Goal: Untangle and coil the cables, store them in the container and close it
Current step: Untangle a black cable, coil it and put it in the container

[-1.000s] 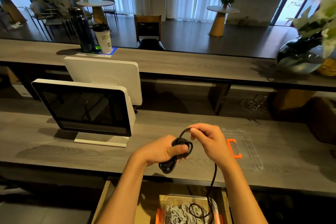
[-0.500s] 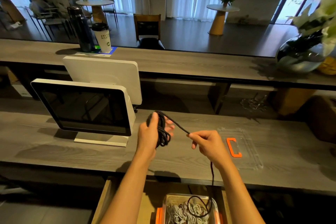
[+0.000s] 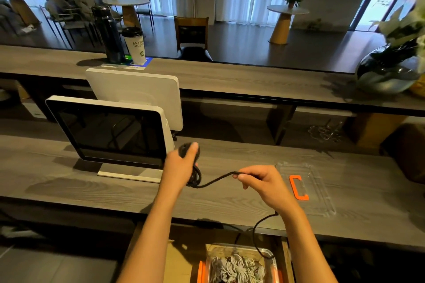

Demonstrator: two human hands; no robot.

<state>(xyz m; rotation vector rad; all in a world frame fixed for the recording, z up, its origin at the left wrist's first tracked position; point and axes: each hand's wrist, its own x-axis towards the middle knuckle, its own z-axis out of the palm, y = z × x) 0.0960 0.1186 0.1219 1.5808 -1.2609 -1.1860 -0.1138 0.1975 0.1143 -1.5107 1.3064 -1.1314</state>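
Note:
My left hand (image 3: 181, 165) grips a bundle of coiled black cable (image 3: 195, 174) above the grey wooden counter. From the coil a strand runs right to my right hand (image 3: 259, 181), which pinches it. Below that hand the cable hangs down past the counter edge into a clear container (image 3: 241, 264) with orange clips, where grey-white cables lie. The container's clear lid (image 3: 322, 193) with an orange handle lies flat on the counter, right of my right hand.
A white point-of-sale monitor (image 3: 110, 133) stands on the counter (image 3: 57, 181) just left of my left hand. On the raised ledge behind stand a dark bottle (image 3: 108, 34), a paper cup (image 3: 135, 46) and, far right, a glass vase (image 3: 388, 71). The container sits in an open drawer (image 3: 184, 253).
My left hand turned with the coil, adding a wrap. My right hand moved right and lower, drawing the strand out; the slack loop over the container has risen.

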